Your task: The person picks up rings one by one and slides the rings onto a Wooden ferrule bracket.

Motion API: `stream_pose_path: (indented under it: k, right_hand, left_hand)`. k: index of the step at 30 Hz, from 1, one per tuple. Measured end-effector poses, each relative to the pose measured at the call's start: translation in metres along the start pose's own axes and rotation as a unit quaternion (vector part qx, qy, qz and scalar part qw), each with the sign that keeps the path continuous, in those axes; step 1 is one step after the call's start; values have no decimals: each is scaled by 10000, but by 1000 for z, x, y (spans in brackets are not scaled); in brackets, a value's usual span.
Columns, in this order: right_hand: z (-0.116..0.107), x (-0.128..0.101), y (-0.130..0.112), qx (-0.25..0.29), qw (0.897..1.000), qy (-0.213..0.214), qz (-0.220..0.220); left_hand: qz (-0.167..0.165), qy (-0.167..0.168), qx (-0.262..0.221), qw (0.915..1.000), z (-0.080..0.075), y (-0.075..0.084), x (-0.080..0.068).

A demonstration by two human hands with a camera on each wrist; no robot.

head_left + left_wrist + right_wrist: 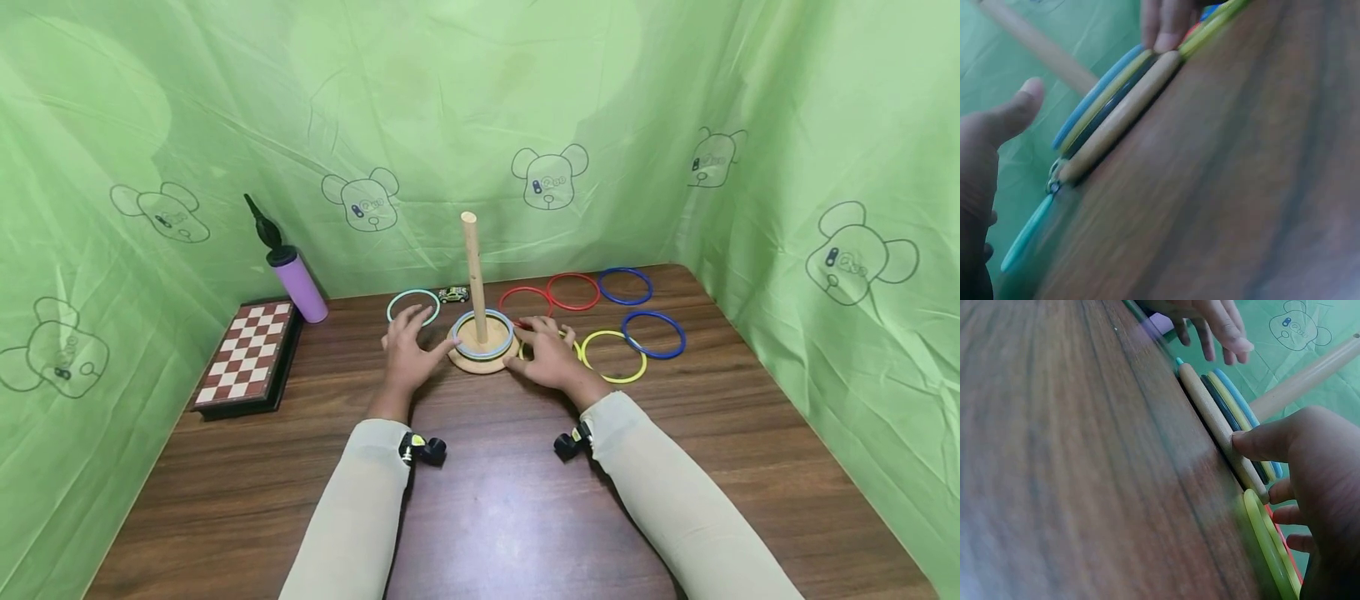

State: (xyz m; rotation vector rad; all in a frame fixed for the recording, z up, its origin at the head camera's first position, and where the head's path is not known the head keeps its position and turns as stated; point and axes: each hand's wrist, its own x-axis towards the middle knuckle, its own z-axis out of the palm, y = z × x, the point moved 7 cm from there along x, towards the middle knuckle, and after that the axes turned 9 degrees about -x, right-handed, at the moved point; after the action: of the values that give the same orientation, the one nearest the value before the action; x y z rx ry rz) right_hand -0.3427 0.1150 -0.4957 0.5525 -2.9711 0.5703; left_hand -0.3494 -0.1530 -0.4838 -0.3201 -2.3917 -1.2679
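wood table (495,508) | green bear-print sheet (480,108) walls | chessboard (250,354) left

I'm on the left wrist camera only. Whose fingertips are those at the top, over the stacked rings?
Observer: The right hand; in the right wrist view its thumb presses the rim of the wooden base.
Operator: Is the left hand holding anything?
Observer: No, the left hand lies spread on the table, its fingertips at a loose teal ring.
Operator: What's farther left?
Observer: A chessboard at the table's left edge, with a purple bottle behind it.
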Motion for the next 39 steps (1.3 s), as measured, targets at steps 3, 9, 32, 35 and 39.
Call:
stream_pose_path:
  k: [3,9,32,35,39]
  right_hand:
    - [0,0,0,-8,10000,-40,15]
    - [0,0,0,28,10000,-24,20]
    - [1,-1,-1,127,9999,63,12]
    - [1,-1,0,81,9999,65,6]
    - [1,-1,0,86,10000,-8,19]
  left_hand:
    - [-177,178,301,9992,-10,-7,1]
    - [-663,272,942,9930,-19,-24,4]
    - [-1521,-193,1769,9722,-21,-63,28]
    - [-1578,-260,1826,9701,-19,-66,31]
    - [-1712,-403,1971,9645,-16,-72,34]
